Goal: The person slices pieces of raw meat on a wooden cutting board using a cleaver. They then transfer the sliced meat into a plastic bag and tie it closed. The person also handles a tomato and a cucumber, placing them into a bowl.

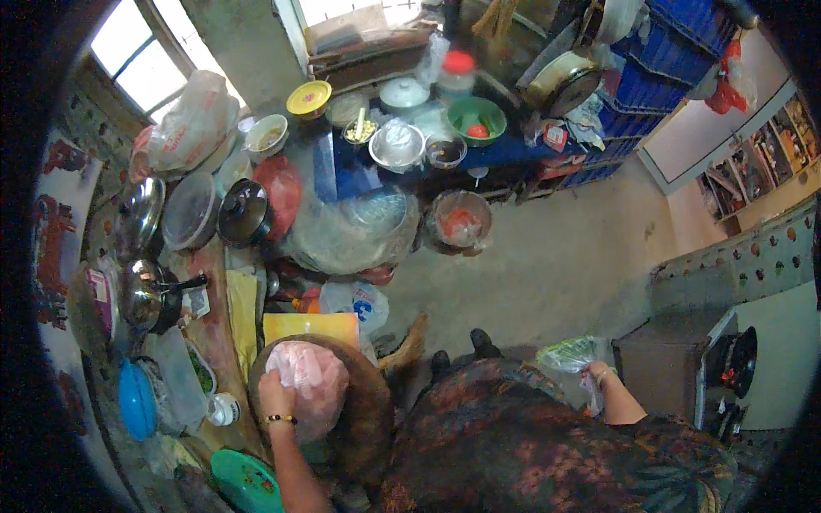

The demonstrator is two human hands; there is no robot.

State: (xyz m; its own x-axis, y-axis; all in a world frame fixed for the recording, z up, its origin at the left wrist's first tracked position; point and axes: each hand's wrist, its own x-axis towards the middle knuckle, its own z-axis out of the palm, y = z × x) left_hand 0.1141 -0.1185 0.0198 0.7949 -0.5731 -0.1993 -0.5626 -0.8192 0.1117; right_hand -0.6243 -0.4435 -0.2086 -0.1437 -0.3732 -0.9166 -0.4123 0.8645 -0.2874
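My left hand (277, 392), with a beaded bracelet at the wrist, grips the near-left side of a bulging pink plastic bag (324, 391). What the bag holds is hidden. Beneath it is a round brown wooden top (369, 410), perhaps a stool or a block. Off to my right side, my right hand (598, 373) holds a transparent plastic bag (595, 351) by its gathered neck. Green leafy vegetables (567, 353) show through that film. The two hands are far apart, on either side of my body.
Along the left counter stand a steel pot (144, 295), a black lidded pot (244, 211), a blue bowl (136, 399) and a green plastic basin (247, 481). Ahead, a blue-topped table (359, 183) bears several bowls. A lined bin (460, 221) stands on the floor; a grey cabinet (660, 359) is at right.
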